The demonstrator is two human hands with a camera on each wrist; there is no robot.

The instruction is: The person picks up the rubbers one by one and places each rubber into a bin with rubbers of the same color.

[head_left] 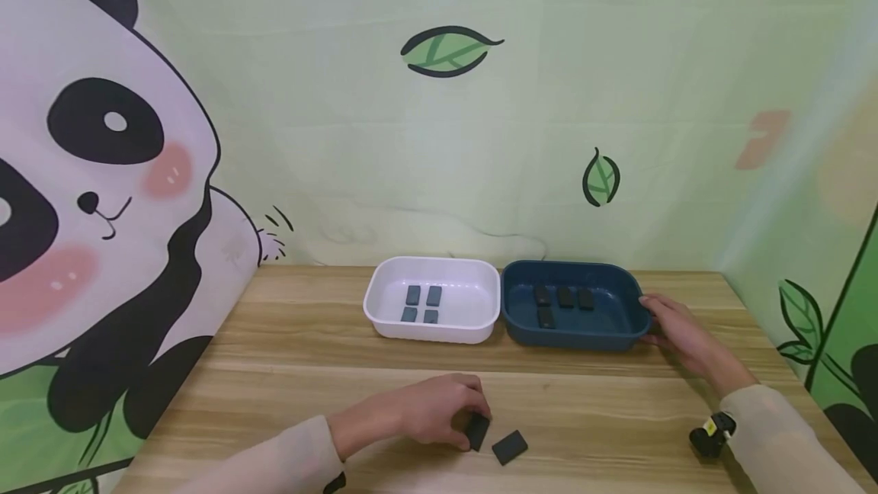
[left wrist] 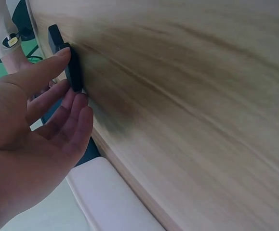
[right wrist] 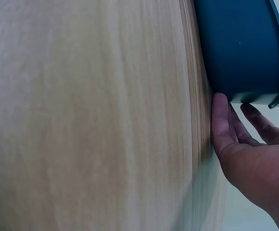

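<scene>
My left hand point(head_left: 439, 406) pinches a small dark rectangular tile point(head_left: 478, 431) between thumb and fingers, close over the table. A second dark tile point(head_left: 510, 447) lies flat just to its right. The left wrist view shows the held tile point(left wrist: 73, 70) under my thumb, its other fingers loosely bent. At the right end of a dark blue bin point(head_left: 576, 338), my right hand point(head_left: 682, 334) holds the rim and end wall. Its fingertips point(right wrist: 220, 98) press the bin's outer wall in the right wrist view. Several dark tiles point(head_left: 565, 297) lie inside that bin.
A white bin point(head_left: 432, 332) stands left of the blue one, their ends side by side, with several grey tiles point(head_left: 413, 295) in it. Both stand near the back of the wooden table point(head_left: 309, 357). Behind them hangs a printed panda-and-leaf backdrop point(head_left: 329, 97).
</scene>
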